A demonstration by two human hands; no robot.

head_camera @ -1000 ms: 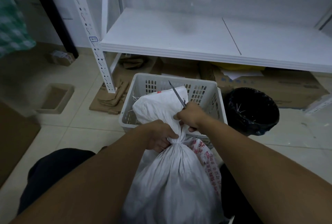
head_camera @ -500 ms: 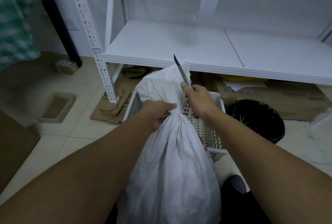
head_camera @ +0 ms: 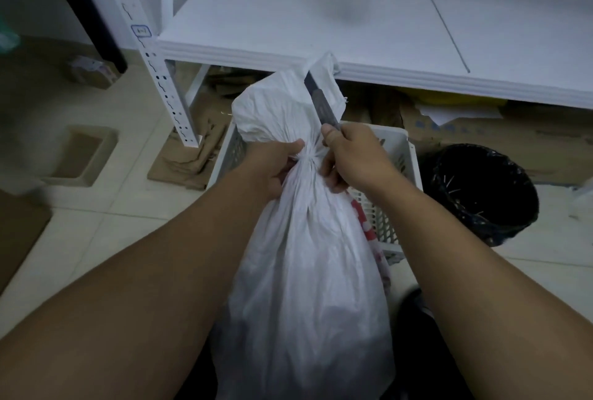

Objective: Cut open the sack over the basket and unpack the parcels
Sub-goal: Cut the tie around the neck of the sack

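Observation:
A full white woven sack [head_camera: 305, 287] with red print on its right side stands upright in front of me, tied at the neck. My left hand [head_camera: 272, 168] grips the tied neck from the left. My right hand [head_camera: 353, 155] holds a grey knife [head_camera: 321, 104] whose blade points up and away, lying against the bunched top of the sack. Behind the sack sits the white slotted plastic basket [head_camera: 394, 175], mostly hidden by it. No parcels show.
A white metal shelf [head_camera: 321, 14] runs across the back, its upright post [head_camera: 167, 91] at left. A black-lined bin [head_camera: 481, 191] stands right of the basket. Flattened cardboard [head_camera: 189, 159] and boxes lie under the shelf, and a shallow cardboard tray [head_camera: 77, 155] sits on the tiled floor at left.
The sack has been lifted from leaning into the basket to standing upright. Both hands rose with it, the right hand still holding the knife by the neck.

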